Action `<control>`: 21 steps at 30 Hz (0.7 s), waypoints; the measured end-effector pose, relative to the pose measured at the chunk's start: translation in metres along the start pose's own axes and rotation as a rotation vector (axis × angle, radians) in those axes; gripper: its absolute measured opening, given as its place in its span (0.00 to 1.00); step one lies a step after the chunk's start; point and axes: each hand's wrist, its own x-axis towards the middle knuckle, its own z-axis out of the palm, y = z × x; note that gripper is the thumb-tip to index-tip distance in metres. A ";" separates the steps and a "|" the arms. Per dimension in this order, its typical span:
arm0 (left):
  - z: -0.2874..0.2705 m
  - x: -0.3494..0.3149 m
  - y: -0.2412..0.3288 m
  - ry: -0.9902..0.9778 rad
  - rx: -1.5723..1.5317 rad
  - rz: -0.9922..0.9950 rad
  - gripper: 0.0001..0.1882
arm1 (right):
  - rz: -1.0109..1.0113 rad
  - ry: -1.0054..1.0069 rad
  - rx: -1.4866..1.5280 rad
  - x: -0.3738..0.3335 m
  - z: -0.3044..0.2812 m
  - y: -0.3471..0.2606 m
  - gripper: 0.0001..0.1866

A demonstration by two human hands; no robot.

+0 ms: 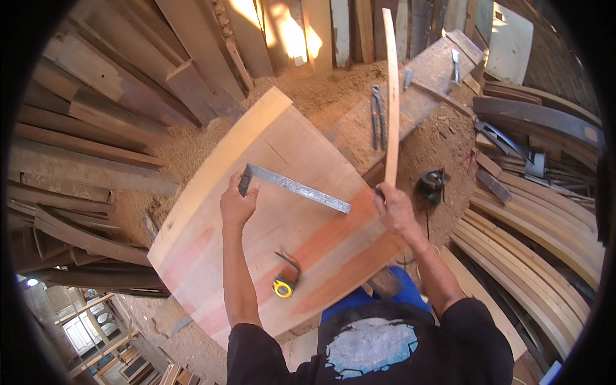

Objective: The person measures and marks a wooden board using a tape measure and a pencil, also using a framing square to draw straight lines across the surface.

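My left hand [237,204] is closed around the dark stock of a metal try square [298,187]. The square's blade reaches to the right over a large wooden panel [308,151]. In my right hand [396,210] is a long, thin, slightly curved wooden strip [393,90], gripped by its near end and pointing away from me. The panel has a paler band along its far left edge and reddish patches toward me. A yellow and black tape measure [283,287] rests on it, nearer to me than the square.
Beyond the panel, a plank bench [427,83] bears pincers [377,119] and a flat-bladed hand tool [455,67]. A dark green power tool [433,185] sits right of my right hand. Curved timbers [520,269] are stacked at right; boards [96,128] lean at left. Sawdust [321,90] covers the ground.
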 end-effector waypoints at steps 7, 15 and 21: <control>0.037 0.135 -0.109 0.106 0.196 0.250 0.21 | -0.047 -0.087 -0.043 0.036 0.075 -0.027 0.12; 0.060 0.244 -0.120 0.108 0.105 0.248 0.24 | -0.002 -0.004 -0.088 0.056 0.100 -0.036 0.12; 0.072 0.229 -0.071 0.077 0.070 0.360 0.20 | -0.138 0.068 -0.038 0.098 0.107 -0.051 0.17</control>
